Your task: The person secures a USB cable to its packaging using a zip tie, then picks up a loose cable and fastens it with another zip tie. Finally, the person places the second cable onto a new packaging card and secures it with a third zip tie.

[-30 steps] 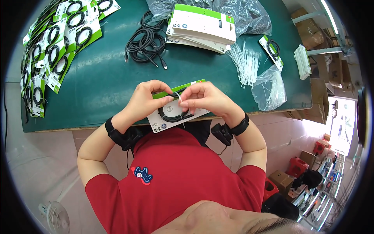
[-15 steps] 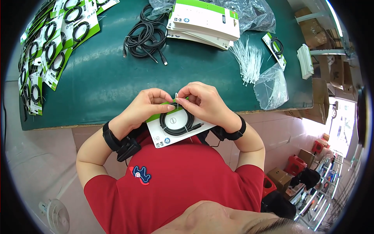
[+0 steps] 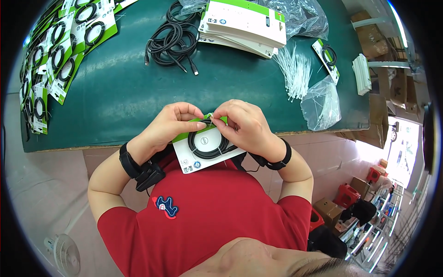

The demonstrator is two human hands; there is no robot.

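Note:
A coiled black cable (image 3: 207, 156) lies on a white and green packaging card (image 3: 187, 160), held over the table's near edge. My left hand (image 3: 173, 123) is closed on the card's upper left, its thumb pressing the card beside the coil. At the card's top edge, the fingers of my right hand (image 3: 244, 123) pinch a thin white cable tie (image 3: 210, 116). My right hand covers the card's upper right part. A second white tie shows around the lower right of the coil.
Loose black cables (image 3: 173, 41) lie ahead, beside a stack of cards (image 3: 244, 23). White cable ties (image 3: 295, 76), a clear bag (image 3: 323, 108) and one carded cable (image 3: 326, 57) are at the right. Many carded cables (image 3: 60, 55) are piled left on the green table (image 3: 115, 92).
My right hand has turned and moved slightly down, drawing the tie lower and closer to the card; less of the tie stands up. My left hand keeps its hold.

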